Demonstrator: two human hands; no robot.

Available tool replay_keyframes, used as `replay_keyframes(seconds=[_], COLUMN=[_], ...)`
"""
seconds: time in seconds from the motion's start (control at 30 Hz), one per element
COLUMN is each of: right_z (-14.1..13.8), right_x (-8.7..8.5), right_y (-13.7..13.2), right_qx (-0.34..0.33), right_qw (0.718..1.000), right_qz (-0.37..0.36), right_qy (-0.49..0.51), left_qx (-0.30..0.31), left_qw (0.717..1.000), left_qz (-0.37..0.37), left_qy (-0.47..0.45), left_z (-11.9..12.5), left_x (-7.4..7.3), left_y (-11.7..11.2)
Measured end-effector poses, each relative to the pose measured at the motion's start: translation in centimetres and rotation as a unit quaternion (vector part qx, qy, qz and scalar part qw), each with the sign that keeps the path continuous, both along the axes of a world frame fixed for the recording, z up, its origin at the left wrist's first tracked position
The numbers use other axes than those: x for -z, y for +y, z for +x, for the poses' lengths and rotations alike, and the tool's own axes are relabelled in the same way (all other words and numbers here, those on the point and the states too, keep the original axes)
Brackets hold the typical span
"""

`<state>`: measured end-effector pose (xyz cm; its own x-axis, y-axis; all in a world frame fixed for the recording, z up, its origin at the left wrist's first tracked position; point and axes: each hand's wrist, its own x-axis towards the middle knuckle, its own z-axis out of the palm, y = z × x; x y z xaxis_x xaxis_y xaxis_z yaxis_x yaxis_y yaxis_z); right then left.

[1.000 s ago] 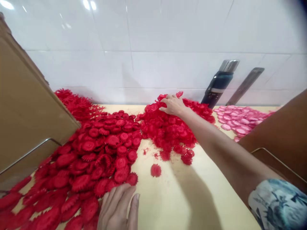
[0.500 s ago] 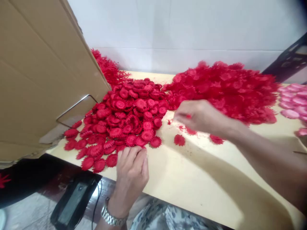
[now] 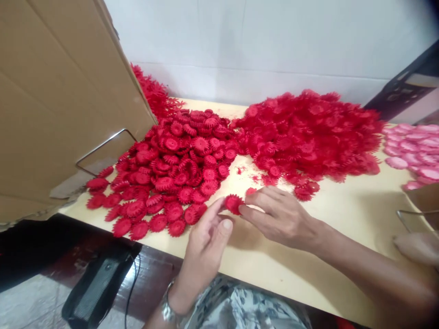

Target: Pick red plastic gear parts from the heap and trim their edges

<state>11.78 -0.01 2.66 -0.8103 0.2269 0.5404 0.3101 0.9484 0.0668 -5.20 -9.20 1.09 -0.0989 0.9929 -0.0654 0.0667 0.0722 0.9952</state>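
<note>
My right hand point(image 3: 283, 217) pinches a small red flower piece point(image 3: 233, 204) with a toothed rim between thumb and fingers, just above the tabletop. My left hand point(image 3: 207, 244), a metal watch point(image 3: 168, 304) on its wrist, is close against the left side of that piece. Its thumb stands apart from the fingers; whether the fingertips touch the piece is hard to see. Left of my hands spreads a heap of cupped red flower pieces point(image 3: 171, 183). Behind my right hand lies a pile of thinner, flatter red flower pieces point(image 3: 312, 132).
A tall cardboard box point(image 3: 68, 91) with a wire handle point(image 3: 99, 148) stands at the left. Pink pieces point(image 3: 418, 146) lie at the right beside another cardboard edge point(image 3: 425, 198). A black device point(image 3: 99, 288) with a cable is below the table point(image 3: 260, 265). A white wall rises behind.
My right hand has come down and left from the flat pile with a red flower piece. My left hand has shifted right, away from the heap, and its thumb and fingers have parted.
</note>
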Motion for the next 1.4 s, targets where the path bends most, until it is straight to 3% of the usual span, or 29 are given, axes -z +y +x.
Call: replay_keyframes(seconds=[0.07,0.17,0.33,0.57,0.83,0.97,1.07,1.17,1.27,1.4], right_z=[0.6,1.1,1.7,4.1,5.5,5.4,5.6,6.3,7.2,8.3], right_x=[0.0,0.3,0.3,-0.1,0.7,0.0,-0.6,-0.6,-0.4,-0.5], right_y=[-0.8,-1.6,-2.8,-3.5,-3.8,-3.7,-3.5,-3.5,-3.7,-4.0], right_qx=[-0.004,0.005,0.027,0.07,0.091,0.137,0.142,0.085,0.028,0.026], right_qw=[1.0,0.999,0.995,0.985,0.97,0.916,0.857,0.818,0.781,0.76], right_qz=[0.006,-0.013,-0.051,-0.107,-0.177,-0.319,-0.43,-0.492,-0.551,-0.578], right_qy=[0.02,0.048,0.08,0.114,0.14,0.2,0.246,0.287,0.292,0.297], left_qx=[0.028,0.011,0.003,0.001,0.037,0.057,0.135,0.203,0.256,0.301], left_qw=[0.984,0.964,0.959,0.974,0.981,0.98,0.974,0.955,0.924,0.883], left_qz=[-0.025,-0.005,-0.014,-0.025,-0.076,-0.083,-0.075,-0.07,-0.116,-0.2], left_qy=[-0.172,-0.265,-0.282,-0.224,-0.176,-0.169,-0.168,-0.205,-0.259,-0.3], left_z=[1.1,2.4,3.4,4.1,4.2,4.9,5.7,6.4,6.8,7.0], left_x=[0.1,0.1,0.2,1.1,0.0,-0.7,-1.2,-1.7,-2.1,-2.2], left_y=[0.7,1.7,2.2,2.2,2.8,3.4,3.7,4.2,4.7,5.5])
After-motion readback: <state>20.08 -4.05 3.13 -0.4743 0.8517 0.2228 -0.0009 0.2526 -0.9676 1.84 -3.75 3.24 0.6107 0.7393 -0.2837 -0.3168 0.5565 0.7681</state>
